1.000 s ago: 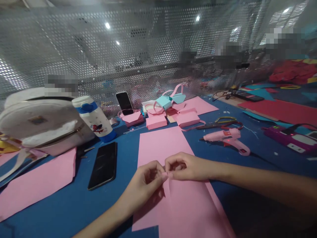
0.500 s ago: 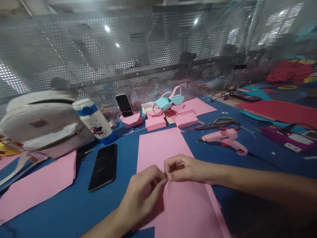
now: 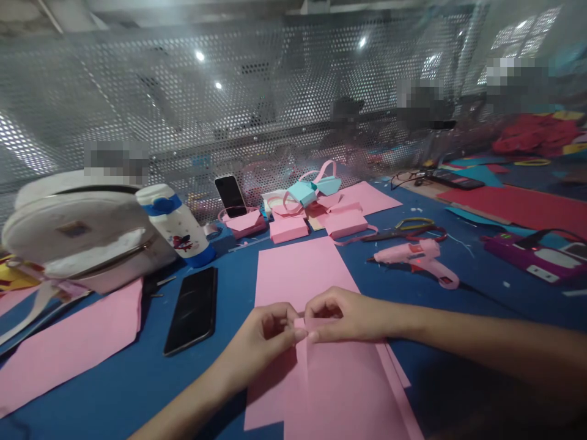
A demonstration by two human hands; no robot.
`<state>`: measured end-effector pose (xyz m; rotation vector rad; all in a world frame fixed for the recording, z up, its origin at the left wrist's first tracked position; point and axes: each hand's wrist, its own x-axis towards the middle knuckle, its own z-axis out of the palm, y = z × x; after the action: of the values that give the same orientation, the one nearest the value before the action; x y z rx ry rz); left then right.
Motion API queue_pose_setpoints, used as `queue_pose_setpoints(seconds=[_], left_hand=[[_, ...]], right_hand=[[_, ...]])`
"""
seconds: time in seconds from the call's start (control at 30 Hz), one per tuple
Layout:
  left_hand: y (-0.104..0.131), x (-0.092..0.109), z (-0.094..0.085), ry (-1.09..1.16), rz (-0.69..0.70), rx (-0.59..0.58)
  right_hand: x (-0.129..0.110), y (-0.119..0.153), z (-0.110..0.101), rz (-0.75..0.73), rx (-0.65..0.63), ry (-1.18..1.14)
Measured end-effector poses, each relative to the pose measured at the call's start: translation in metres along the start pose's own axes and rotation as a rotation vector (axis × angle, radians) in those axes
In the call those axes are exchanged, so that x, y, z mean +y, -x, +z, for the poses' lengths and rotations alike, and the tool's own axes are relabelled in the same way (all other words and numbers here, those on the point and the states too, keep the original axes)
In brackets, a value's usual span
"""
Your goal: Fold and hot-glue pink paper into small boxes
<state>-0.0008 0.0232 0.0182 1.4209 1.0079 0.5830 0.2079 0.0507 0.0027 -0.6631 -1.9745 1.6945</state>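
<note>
Both hands meet at the top edge of a pink paper sheet (image 3: 348, 379) with a fold line along its left side. My left hand (image 3: 275, 333) pinches the sheet's upper left corner between thumb and fingers. Right beside it, my right hand (image 3: 342, 315) pinches the same top edge, its thumb almost touching the left thumb. Under the held sheet lies another pink sheet (image 3: 298, 269), flat on the blue table. To the right of the hands rests a pink glue gun (image 3: 422, 260), its nozzle pointing left.
A black phone (image 3: 191, 311), a white-and-blue bottle (image 3: 174, 226) and a white backpack (image 3: 92, 226) stand left. Behind are small pink paper boxes (image 3: 288, 230). Scissors (image 3: 403, 231) and a purple power strip (image 3: 532, 253) lie right; a perforated metal screen (image 3: 275, 110) rises behind.
The held sheet's top edge has lifted slightly, and its corner now shows between the fingers. My left thumb has shifted up and flattened onto the paper; the right hand has barely moved.
</note>
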Motion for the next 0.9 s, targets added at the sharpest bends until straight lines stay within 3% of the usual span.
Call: queue_pose_setpoints(seconds=[0.23,0.5,0.77,0.9], left_hand=[[0.007,0.005,0.007,-0.225,0.178,0.158],[0.000,-0.002,-0.003,-0.046,-0.045,-0.037],[0.004,0.002,-0.001,-0.100,0.042,0.036],[0.004,0.001,-0.004,-0.120,-0.016,-0.046]], right_hand=[[0.001,0.000,-0.001,0.038,-0.017,-0.121],[0.004,0.000,-0.001,0.048,-0.016,-0.102],[0.001,0.000,-0.001,0.046,-0.002,-0.083],[0.002,0.000,-0.001,0.046,0.004,-0.092]])
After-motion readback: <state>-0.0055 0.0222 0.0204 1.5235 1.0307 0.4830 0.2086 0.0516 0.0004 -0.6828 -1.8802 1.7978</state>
